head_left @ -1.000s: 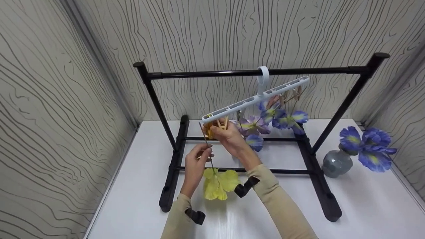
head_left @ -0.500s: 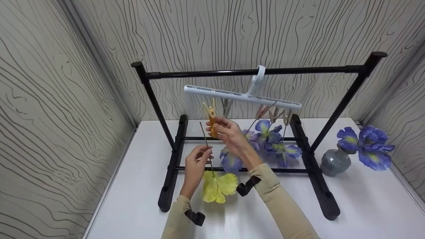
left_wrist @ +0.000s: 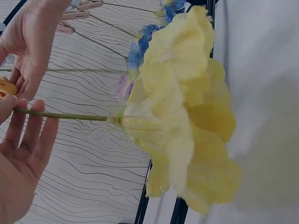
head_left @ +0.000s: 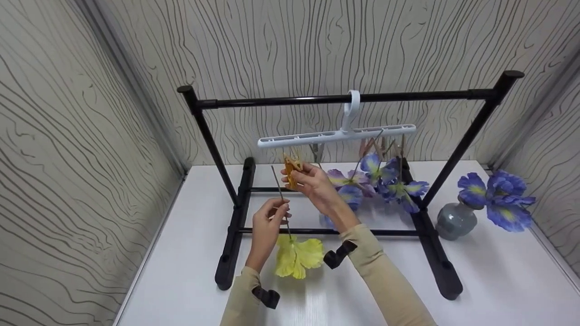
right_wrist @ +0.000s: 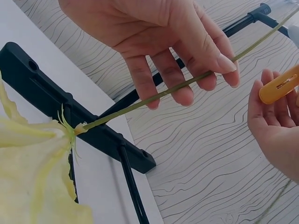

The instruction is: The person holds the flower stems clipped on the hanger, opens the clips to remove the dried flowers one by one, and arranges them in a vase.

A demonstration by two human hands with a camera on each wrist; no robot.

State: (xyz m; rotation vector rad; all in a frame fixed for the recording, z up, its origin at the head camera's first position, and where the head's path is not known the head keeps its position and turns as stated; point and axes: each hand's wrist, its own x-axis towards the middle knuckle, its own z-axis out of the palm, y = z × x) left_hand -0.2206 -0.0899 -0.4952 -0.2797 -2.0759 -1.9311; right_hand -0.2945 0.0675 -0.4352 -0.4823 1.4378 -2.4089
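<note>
Left grip (head_left: pixel 266 222) is pinched on the thin stem (left_wrist: pixel 74 115) of a yellow flower (head_left: pixel 299 259), its bloom at the lower middle of the head view. Just above and to the right, the right grip (head_left: pixel 319 190) clasps an orange peg (head_left: pixel 290 174) beneath the left end of a pale hanger (head_left: pixel 336 136). Blue and purple flowers (head_left: pixel 389 173) hang right of centre, within a black rack (head_left: pixel 281 101); far right, a grey vase (head_left: pixel 455 220) stands on the white worktop (head_left: pixel 195 244)
</note>
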